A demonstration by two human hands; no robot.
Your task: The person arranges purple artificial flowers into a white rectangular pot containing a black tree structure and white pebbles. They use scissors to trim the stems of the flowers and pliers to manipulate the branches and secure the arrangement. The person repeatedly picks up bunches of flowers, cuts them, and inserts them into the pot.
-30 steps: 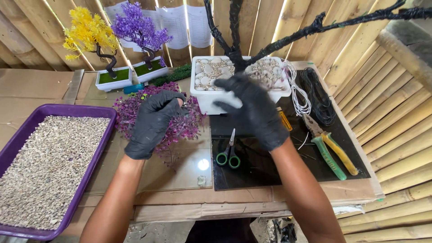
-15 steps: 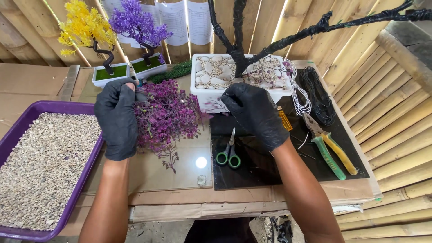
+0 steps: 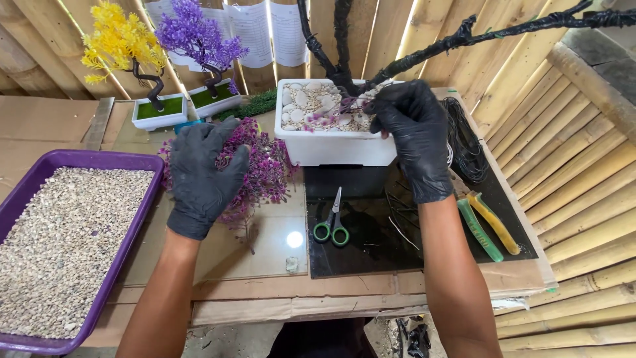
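Starting left of the white pot (image 3: 334,149), we see a purple tray (image 3: 142,209) of gravel, then our left hand (image 3: 202,176) spread open on the purple foliage bunch (image 3: 265,169). Over the pot's pebbles, our right hand (image 3: 414,136) pinches 1 small purple sprig (image 3: 324,118). Below the pot lie green-handled scissors (image 3: 333,219).

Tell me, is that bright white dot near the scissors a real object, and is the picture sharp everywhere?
Head view: the dot looks like a light reflected in the glossy sheet, not an object; daylight glows through the wall slats behind; the right hand and left hand are sharp; the bamboo at the right edge bows slightly, probably lens distortion.
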